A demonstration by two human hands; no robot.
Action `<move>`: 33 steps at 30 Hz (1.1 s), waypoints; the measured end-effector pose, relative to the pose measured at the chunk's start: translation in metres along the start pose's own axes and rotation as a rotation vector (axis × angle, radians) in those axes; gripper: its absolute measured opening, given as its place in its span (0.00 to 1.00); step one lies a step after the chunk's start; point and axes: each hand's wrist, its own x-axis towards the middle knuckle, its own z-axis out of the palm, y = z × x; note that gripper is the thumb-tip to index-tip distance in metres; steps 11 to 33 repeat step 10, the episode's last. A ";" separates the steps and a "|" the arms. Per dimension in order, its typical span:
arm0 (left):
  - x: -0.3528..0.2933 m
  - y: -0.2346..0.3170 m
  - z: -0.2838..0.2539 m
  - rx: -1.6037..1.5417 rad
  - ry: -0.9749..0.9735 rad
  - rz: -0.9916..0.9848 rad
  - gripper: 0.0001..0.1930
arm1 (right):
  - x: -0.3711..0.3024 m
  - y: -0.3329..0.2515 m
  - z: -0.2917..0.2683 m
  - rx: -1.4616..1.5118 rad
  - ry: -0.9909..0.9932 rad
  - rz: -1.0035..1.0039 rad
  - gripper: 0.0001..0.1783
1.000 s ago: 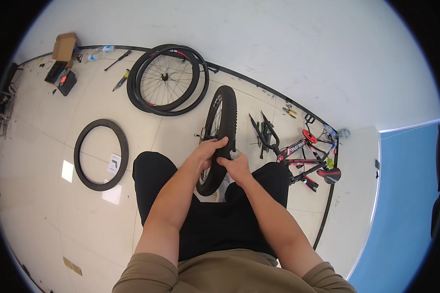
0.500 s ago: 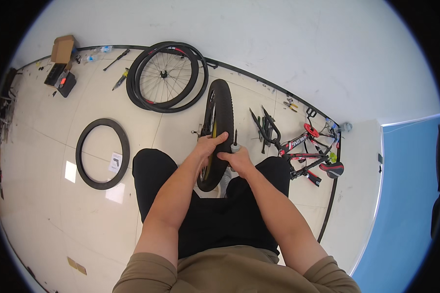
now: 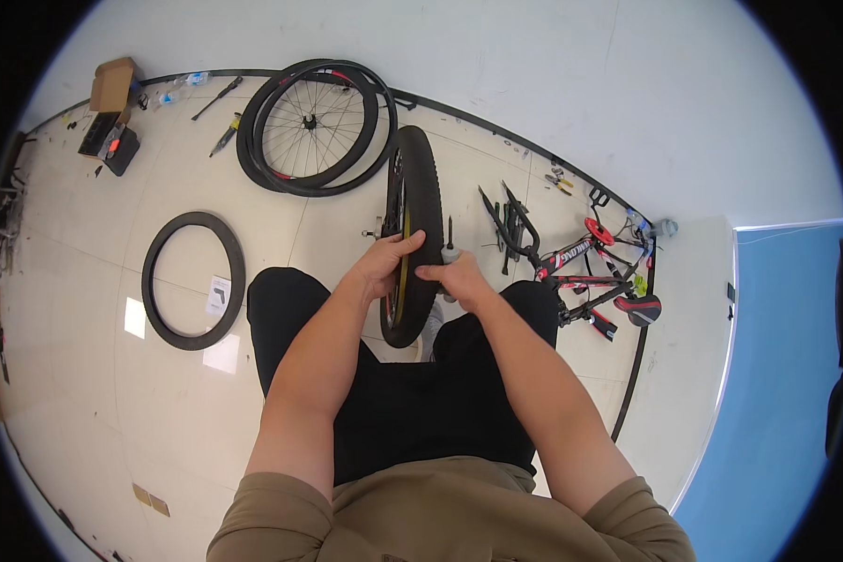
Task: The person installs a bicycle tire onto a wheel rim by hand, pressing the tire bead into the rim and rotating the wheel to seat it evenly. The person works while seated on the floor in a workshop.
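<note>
Between my knees a bicycle wheel with a knobby black tire [image 3: 425, 201] stands upright on its tread, seen nearly edge-on. My left hand [image 3: 381, 263] is closed on its left side, thumb lying over the tire and fingers hidden behind the rim. In my right hand [image 3: 459, 279] is a screwdriver [image 3: 451, 253] with a grey handle, its dark shaft pointing away from me. The right thumb presses on the tire's right side. A quick-release lever [image 3: 373, 229] sticks out at the hub on the left.
A loose tire [image 3: 157, 314] lies at left with a paper card [image 3: 218, 295] against it. A spoked wheel [image 3: 311, 122] with another tire lies ahead. At right are a bicycle frame [image 3: 571, 255] and dark fork-like parts [image 3: 509, 225]. An opened box [image 3: 112, 86] stands far left, near the wall.
The whole scene sits slightly higher in the picture. The wheel looks a little more upright, and both hands keep their hold on it and the screwdriver.
</note>
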 end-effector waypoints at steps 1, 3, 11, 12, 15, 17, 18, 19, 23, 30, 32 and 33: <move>0.003 -0.003 -0.004 -0.022 -0.043 0.023 0.21 | 0.012 0.012 -0.009 0.032 -0.012 -0.021 0.16; 0.006 -0.007 -0.015 -0.049 -0.100 0.031 0.18 | 0.014 0.008 -0.017 0.040 -0.038 0.005 0.15; 0.018 -0.022 -0.003 0.086 -0.003 0.128 0.21 | 0.010 0.007 -0.023 0.010 -0.016 -0.039 0.15; 0.018 -0.022 -0.003 0.086 -0.003 0.128 0.21 | 0.010 0.007 -0.023 0.010 -0.016 -0.039 0.15; 0.018 -0.022 -0.003 0.086 -0.003 0.128 0.21 | 0.010 0.007 -0.023 0.010 -0.016 -0.039 0.15; 0.018 -0.022 -0.003 0.086 -0.003 0.128 0.21 | 0.010 0.007 -0.023 0.010 -0.016 -0.039 0.15; 0.018 -0.022 -0.003 0.086 -0.003 0.128 0.21 | 0.010 0.007 -0.023 0.010 -0.016 -0.039 0.15; 0.018 -0.022 -0.003 0.086 -0.003 0.128 0.21 | 0.010 0.007 -0.023 0.010 -0.016 -0.039 0.15; 0.018 -0.022 -0.003 0.086 -0.003 0.128 0.21 | 0.010 0.007 -0.023 0.010 -0.016 -0.039 0.15; 0.018 -0.022 -0.003 0.086 -0.003 0.128 0.21 | 0.010 0.007 -0.023 0.010 -0.016 -0.039 0.15; 0.018 -0.022 -0.003 0.086 -0.003 0.128 0.21 | 0.010 0.007 -0.023 0.010 -0.016 -0.039 0.15; 0.018 -0.022 -0.003 0.086 -0.003 0.128 0.21 | 0.010 0.007 -0.023 0.010 -0.016 -0.039 0.15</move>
